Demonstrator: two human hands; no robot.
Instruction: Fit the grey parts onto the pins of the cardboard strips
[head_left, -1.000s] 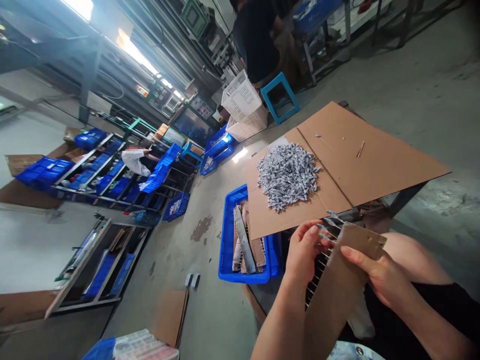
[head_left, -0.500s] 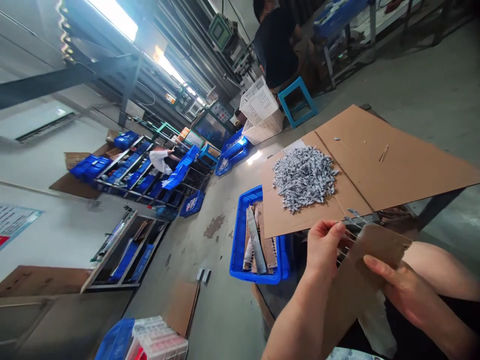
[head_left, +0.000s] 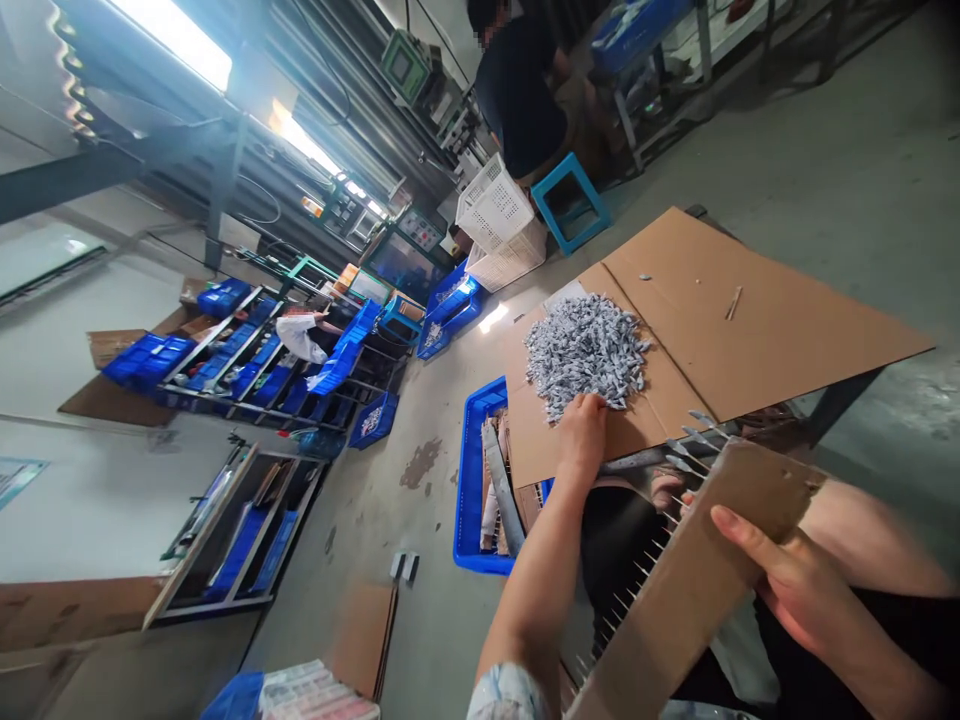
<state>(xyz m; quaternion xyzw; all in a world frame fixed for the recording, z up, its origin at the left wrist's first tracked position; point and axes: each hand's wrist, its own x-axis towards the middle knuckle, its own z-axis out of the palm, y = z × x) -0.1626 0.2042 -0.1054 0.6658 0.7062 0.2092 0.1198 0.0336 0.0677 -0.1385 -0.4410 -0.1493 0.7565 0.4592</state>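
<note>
The room is a factory floor of bare grey concrete [head_left: 757,120], tilted steeply in this view. Metal racks [head_left: 225,365] loaded with blue bins run along the far side, and a person in a white top [head_left: 298,338] stands at them. Farther off, a person in a dark shirt [head_left: 521,105] is just beside a blue stool [head_left: 574,205], near stacked white plastic crates [head_left: 495,205]. Closer in, a broad sheet of brown cardboard [head_left: 757,320] lies across a bench [head_left: 844,410] with dark metal legs. A blue plastic crate [head_left: 472,500] holding cardboard offcuts sits partly under the sheet's near edge. On the sheet rests a heap of small grey spiky pieces [head_left: 585,355], with a lone thin stick [head_left: 733,303] lying well apart from it. The left hand [head_left: 581,440] reaches out with its fingers curled against the heap's near edge, though I cannot tell whether it has hold of any pieces. The right hand [head_left: 784,580] is closed around a long cardboard strip [head_left: 697,570], its thumb lying across the face. A row of thin metal pins [head_left: 637,575] sticks out along one edge of the strip, and a few grey pieces [head_left: 694,440] sit at its upper end.
</note>
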